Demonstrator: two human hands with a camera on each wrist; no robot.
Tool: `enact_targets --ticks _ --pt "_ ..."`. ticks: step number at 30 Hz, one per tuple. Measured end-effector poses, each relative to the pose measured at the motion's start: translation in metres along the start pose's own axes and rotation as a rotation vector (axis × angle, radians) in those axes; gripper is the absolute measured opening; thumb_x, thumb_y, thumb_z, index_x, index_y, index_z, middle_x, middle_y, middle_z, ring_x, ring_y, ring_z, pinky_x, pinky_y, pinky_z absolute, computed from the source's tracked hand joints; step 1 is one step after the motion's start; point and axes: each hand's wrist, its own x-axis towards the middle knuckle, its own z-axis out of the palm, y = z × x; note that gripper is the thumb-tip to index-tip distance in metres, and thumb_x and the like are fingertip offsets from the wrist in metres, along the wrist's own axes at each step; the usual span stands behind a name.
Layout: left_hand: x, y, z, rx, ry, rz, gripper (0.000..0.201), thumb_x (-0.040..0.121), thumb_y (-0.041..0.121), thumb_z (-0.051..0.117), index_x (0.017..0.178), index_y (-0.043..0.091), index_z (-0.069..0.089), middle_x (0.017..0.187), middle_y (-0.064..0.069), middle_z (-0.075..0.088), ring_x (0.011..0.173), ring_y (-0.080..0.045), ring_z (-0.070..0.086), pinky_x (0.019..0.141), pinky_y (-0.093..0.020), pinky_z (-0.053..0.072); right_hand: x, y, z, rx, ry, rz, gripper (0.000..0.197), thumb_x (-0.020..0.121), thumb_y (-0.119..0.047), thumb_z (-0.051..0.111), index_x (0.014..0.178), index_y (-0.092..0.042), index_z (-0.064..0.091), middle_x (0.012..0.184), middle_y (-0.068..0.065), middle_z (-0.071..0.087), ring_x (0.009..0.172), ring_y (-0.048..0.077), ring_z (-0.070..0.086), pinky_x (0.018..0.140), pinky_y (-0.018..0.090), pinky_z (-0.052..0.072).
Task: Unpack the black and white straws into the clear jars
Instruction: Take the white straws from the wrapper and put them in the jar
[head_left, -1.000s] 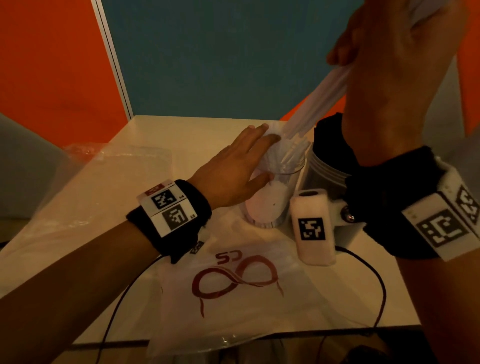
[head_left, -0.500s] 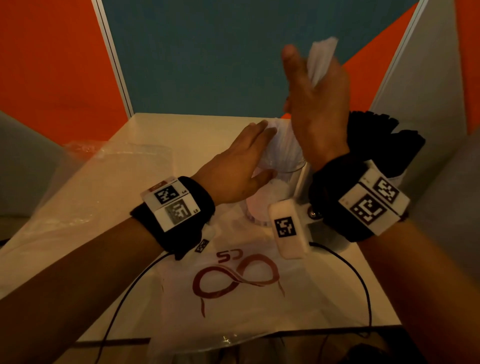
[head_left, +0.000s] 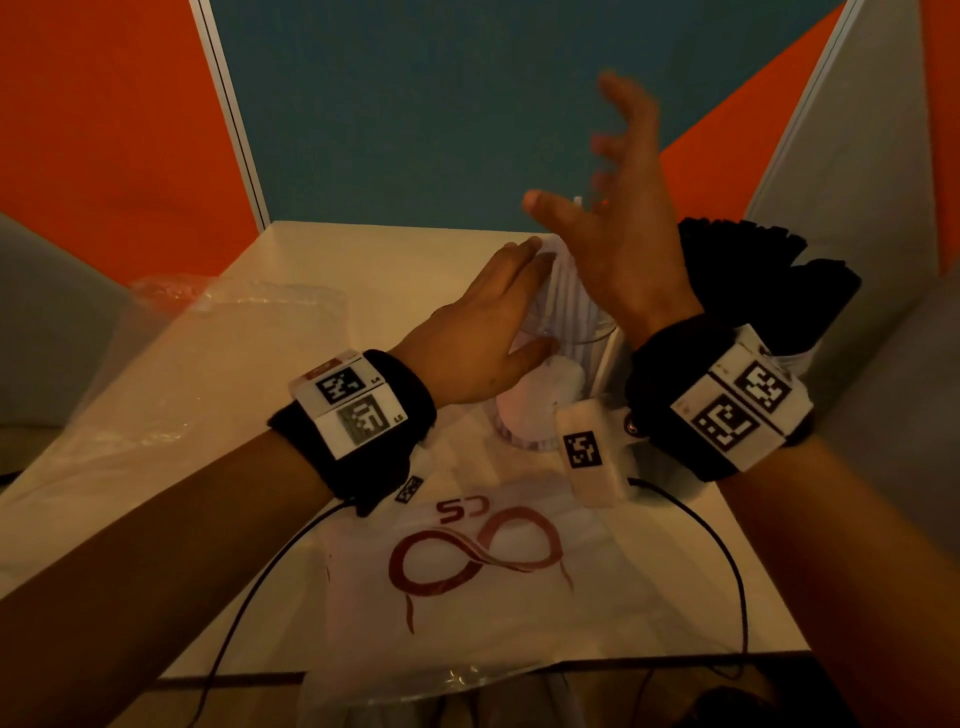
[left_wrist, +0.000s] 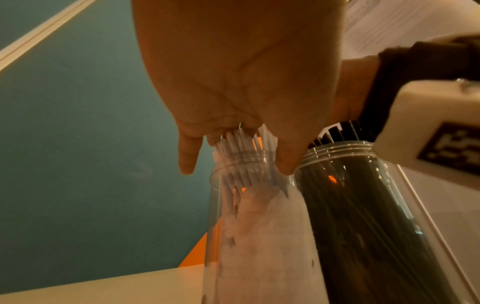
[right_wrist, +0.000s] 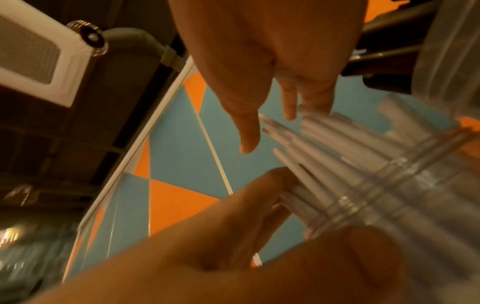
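Observation:
A clear jar (head_left: 545, 410) stands mid-table, holding several white straws (head_left: 566, 301) that stick out of its mouth. My left hand (head_left: 530, 296) lies against them, straight fingers along their far-left side and thumb on the near side by the rim. My right hand (head_left: 597, 171) hovers above the straw tips, fingers spread and blurred, holding nothing. Right of it, a second clear jar (left_wrist: 376, 205) is packed with black straws (head_left: 753, 280). In the left wrist view the white straws (left_wrist: 241, 142) show between my thumb and fingers. The right wrist view shows the white straws (right_wrist: 324, 148) fanning from the jar rim (right_wrist: 389, 185).
A plastic bag with a red logo (head_left: 467, 561) lies flat at the table's front. Crumpled clear packaging (head_left: 208, 322) covers the left side. Black cables (head_left: 727, 545) trail over the front edge. Orange and teal partition walls close off the back.
My right hand came down with the white straws into the jar, then let go; it is now open above them. The left hand stayed at the jar mouth.

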Motion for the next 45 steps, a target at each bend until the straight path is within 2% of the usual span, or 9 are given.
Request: enact_targets --ticks 3,7,12,20,27,30,34,38,45 --pt "0.0 0.0 0.0 -0.03 0.008 0.003 0.077 0.089 0.043 0.053 0.148 0.006 0.021 0.151 -0.013 0.024 0.139 -0.024 0.029 0.11 -0.043 0.036 -0.001 0.002 0.004 -0.297 -0.133 -0.132 0.042 0.096 -0.02 0.051 0.136 -0.011 0.045 0.143 0.002 0.04 0.135 0.018 0.035 0.107 0.014 0.025" --pt "0.0 0.001 -0.001 -0.085 0.013 -0.008 0.079 0.091 0.031 0.061 0.151 0.009 0.014 0.155 -0.009 0.017 0.141 -0.02 0.026 0.111 -0.033 0.035 -0.007 0.012 0.015 -0.586 -0.424 -0.026 0.037 0.102 -0.028 0.033 0.104 -0.003 0.061 0.11 0.015 0.062 0.114 0.031 0.049 0.101 0.037 0.035" --pt "-0.001 0.001 -0.006 -0.081 -0.005 -0.008 0.082 0.092 0.03 0.06 0.151 0.01 0.007 0.159 -0.009 0.0 0.145 -0.011 0.004 0.114 -0.011 0.014 -0.011 0.013 0.015 -0.732 -0.501 0.018 0.058 0.099 -0.048 0.022 0.14 -0.01 0.036 0.148 0.011 0.034 0.143 0.032 0.018 0.114 0.052 0.018" --pt "-0.056 0.016 -0.019 -0.021 -0.107 -0.099 0.093 0.093 0.049 0.05 0.15 0.016 -0.014 0.158 -0.007 -0.021 0.147 -0.02 -0.015 0.121 -0.04 0.006 -0.023 -0.007 0.011 -0.833 -0.651 0.063 0.06 0.1 -0.048 0.016 0.151 -0.016 0.013 0.159 0.008 0.004 0.146 0.029 -0.008 0.116 0.054 0.0" --pt "-0.144 0.049 -0.023 0.184 -0.808 -0.123 0.107 0.074 0.078 0.048 0.133 0.05 -0.036 0.143 0.022 -0.045 0.136 -0.007 -0.035 0.11 -0.03 -0.014 -0.043 -0.031 0.001 -0.606 -0.536 -0.032 0.069 0.095 -0.054 0.033 0.151 -0.022 0.011 0.159 0.005 0.006 0.146 0.02 -0.002 0.117 0.03 0.002" --pt "-0.161 0.038 -0.019 0.072 -0.75 -0.066 0.085 0.09 0.058 0.044 0.142 0.046 -0.023 0.155 0.016 -0.021 0.144 -0.007 -0.01 0.113 -0.018 -0.004 -0.067 -0.063 -0.01 -0.4 -0.496 -0.161 0.04 0.096 -0.04 0.046 0.133 -0.025 0.048 0.137 -0.006 0.05 0.12 -0.004 0.037 0.089 -0.006 0.025" --pt "-0.153 0.028 -0.031 -0.189 -0.584 -0.206 0.06 0.083 0.048 0.028 0.138 0.032 0.045 0.121 0.003 0.064 0.101 -0.011 0.059 0.094 -0.025 0.044 -0.108 -0.088 -0.016 -0.186 -0.907 -0.169 0.023 0.092 -0.015 0.049 0.105 -0.024 0.066 0.095 -0.014 0.065 0.087 -0.002 0.056 0.081 0.009 0.042" --pt "-0.139 0.03 -0.043 -0.31 -0.507 -0.273 0.032 0.093 0.035 0.038 0.121 0.043 0.052 0.105 0.036 0.062 0.093 0.014 0.058 0.082 -0.006 0.043 -0.141 -0.068 0.005 -0.416 -1.209 -0.194 0.033 0.095 -0.015 0.045 0.123 -0.026 0.059 0.123 -0.009 0.059 0.104 0.002 0.053 0.077 0.0 0.034" --pt "-0.136 0.02 -0.044 -0.379 -0.479 -0.38 0.04 0.103 0.021 0.038 0.142 0.022 0.042 0.142 0.012 0.047 0.127 0.008 0.041 0.107 -0.008 0.027 -0.16 -0.018 0.055 -0.517 -1.093 -0.108 0.034 0.092 -0.008 0.051 0.126 -0.005 0.055 0.126 0.013 0.057 0.114 0.026 0.055 0.1 0.034 0.042"
